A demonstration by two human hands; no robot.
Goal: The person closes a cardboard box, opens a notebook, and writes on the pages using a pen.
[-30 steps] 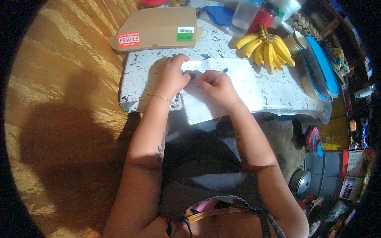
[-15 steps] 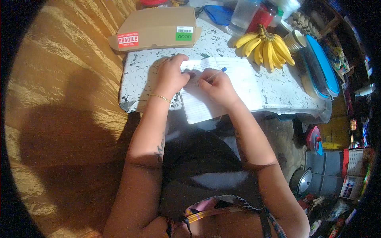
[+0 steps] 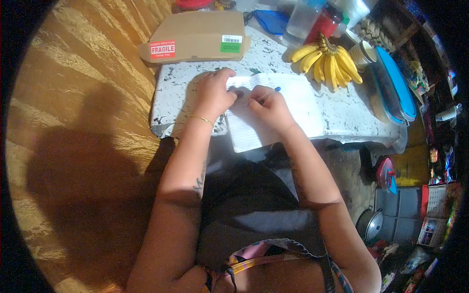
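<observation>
An open lined notebook [image 3: 254, 136] lies on the table before me, its pages lit and partly in shadow. My right hand [image 3: 271, 107] is closed around a pen [image 3: 277, 90] with a blue end, its knuckles resting over the left page. The pen's tip is hidden by my fingers. My left hand [image 3: 215, 93] lies at the notebook's left edge, thumb on the page and forefinger stretched toward the top corner, with a gap between them. A thin bracelet [image 3: 201, 118] circles the left wrist.
A cardboard box [image 3: 198, 36] with FRAGILE and GOOD labels stands at the back left of the white table [image 3: 176, 97]. Bananas [image 3: 327, 63], paper cups [image 3: 362, 52], a clear container [image 3: 298, 24] and a blue-lidded container [image 3: 395, 83] sit right. A gold curtain [image 3: 73, 63] hangs left.
The view has shifted slightly, so the table things appear a little to the right. The pen's blue end sits a bit lower against my right hand. Both hands stay on the notebook.
</observation>
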